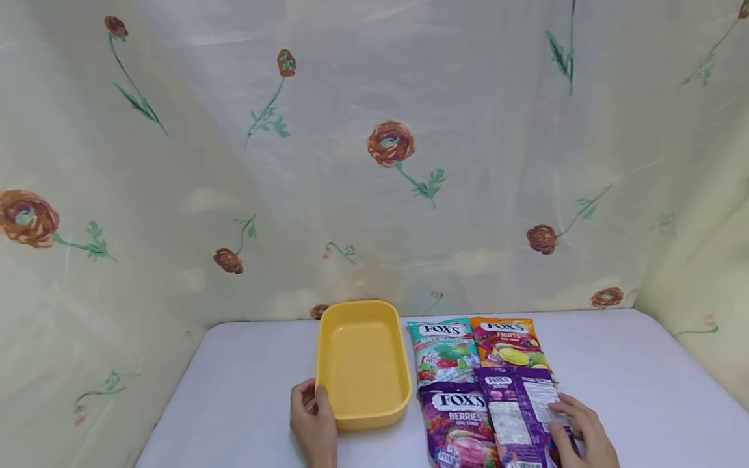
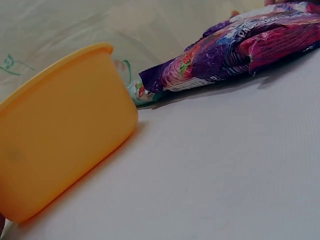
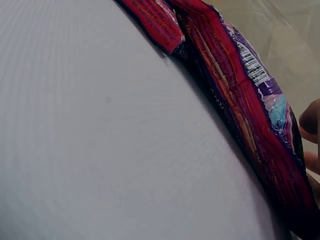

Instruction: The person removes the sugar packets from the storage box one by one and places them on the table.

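Observation:
A yellow plastic tray (image 1: 364, 364) sits on the white table, with nothing visible inside. My left hand (image 1: 314, 422) is at its lower left side, the fingers loosely bent and the thumb touching the outer wall. To the right lies a purple candy bag, back side up (image 1: 515, 409). My right hand (image 1: 585, 432) rests at that bag's right edge, fingers spread and thumb apart from them. Beside it lies another purple berries candy bag (image 1: 462, 422), front up. Behind these are a green mint candy bag (image 1: 445, 354) and an orange fruits candy bag (image 1: 510, 341).
The white tabletop (image 1: 240, 390) extends on both sides of the tray and the bags. A pale flowered curtain (image 1: 468, 195) hangs along the table's back edge and both sides. The tray's far end stands close to it.

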`<action>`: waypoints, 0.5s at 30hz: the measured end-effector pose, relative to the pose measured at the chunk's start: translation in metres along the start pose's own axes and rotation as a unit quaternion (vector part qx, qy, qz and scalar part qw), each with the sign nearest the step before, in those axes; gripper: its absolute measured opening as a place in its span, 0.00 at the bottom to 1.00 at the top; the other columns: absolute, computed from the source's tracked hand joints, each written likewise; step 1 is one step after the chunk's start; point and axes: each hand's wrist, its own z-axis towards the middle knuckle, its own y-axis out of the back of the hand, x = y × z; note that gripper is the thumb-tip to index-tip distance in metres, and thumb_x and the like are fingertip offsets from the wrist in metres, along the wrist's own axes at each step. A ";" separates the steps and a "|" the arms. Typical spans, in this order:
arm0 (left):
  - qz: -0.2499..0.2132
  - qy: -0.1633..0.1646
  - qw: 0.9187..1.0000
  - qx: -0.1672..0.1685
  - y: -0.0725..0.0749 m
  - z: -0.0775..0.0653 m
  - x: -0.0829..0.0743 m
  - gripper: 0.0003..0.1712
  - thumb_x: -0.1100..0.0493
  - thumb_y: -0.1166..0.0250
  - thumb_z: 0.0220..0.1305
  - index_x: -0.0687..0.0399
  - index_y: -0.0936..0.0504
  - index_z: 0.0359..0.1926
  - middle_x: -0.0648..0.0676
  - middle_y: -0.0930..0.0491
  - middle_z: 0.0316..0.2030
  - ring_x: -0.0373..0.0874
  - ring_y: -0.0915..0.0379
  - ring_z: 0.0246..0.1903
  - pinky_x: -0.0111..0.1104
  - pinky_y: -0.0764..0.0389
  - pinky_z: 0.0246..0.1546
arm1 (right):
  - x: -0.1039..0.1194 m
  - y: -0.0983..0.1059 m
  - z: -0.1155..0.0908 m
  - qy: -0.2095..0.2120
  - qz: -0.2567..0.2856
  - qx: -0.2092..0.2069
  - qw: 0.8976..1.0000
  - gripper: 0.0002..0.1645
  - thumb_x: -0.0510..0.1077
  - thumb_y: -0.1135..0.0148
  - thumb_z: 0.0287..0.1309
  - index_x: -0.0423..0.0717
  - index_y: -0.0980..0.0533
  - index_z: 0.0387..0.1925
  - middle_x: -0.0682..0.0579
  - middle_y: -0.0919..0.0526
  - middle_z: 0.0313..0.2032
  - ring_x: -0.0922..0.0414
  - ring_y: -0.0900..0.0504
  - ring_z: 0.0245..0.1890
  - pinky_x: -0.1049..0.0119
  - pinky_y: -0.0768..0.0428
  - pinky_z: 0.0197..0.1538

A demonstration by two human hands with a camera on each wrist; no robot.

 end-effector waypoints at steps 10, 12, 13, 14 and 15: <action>0.002 -0.003 1.000 0.005 -0.002 0.000 0.001 0.10 0.64 0.43 0.64 0.59 0.24 0.46 0.57 0.21 0.40 0.37 0.29 0.37 0.18 0.27 0.34 | 0.004 0.002 0.000 0.016 0.010 -0.033 0.999 0.21 0.52 0.53 0.67 0.43 0.28 0.53 0.39 0.33 0.62 0.43 0.30 0.56 0.80 0.34 0.31; 0.003 -0.001 1.000 0.007 -0.002 0.000 0.000 0.10 0.63 0.43 0.64 0.59 0.24 0.46 0.57 0.21 0.40 0.38 0.29 0.38 0.19 0.27 0.34 | 0.003 0.002 0.000 0.016 0.010 -0.033 0.999 0.21 0.52 0.53 0.67 0.43 0.28 0.53 0.39 0.33 0.62 0.44 0.29 0.55 0.79 0.34 0.32; 0.004 0.000 1.000 0.007 -0.001 -0.001 -0.001 0.10 0.62 0.43 0.64 0.59 0.24 0.46 0.57 0.21 0.40 0.39 0.28 0.38 0.19 0.27 0.34 | 0.003 0.002 0.000 0.016 0.010 -0.032 0.999 0.21 0.52 0.54 0.67 0.43 0.28 0.53 0.39 0.33 0.62 0.44 0.29 0.55 0.78 0.34 0.32; 0.005 -0.001 1.000 0.008 -0.001 -0.001 -0.001 0.10 0.62 0.43 0.65 0.58 0.24 0.46 0.57 0.21 0.41 0.40 0.28 0.38 0.19 0.27 0.33 | 0.003 0.001 0.001 0.014 0.010 -0.030 0.999 0.21 0.52 0.54 0.67 0.43 0.29 0.53 0.39 0.33 0.62 0.44 0.29 0.54 0.78 0.34 0.32; 0.006 0.001 1.000 0.009 -0.001 -0.001 -0.001 0.10 0.61 0.43 0.65 0.58 0.24 0.46 0.57 0.21 0.41 0.40 0.28 0.39 0.19 0.27 0.34 | 0.002 0.001 0.001 0.015 0.011 -0.028 0.999 0.21 0.51 0.54 0.67 0.43 0.28 0.53 0.39 0.33 0.62 0.45 0.29 0.54 0.78 0.34 0.32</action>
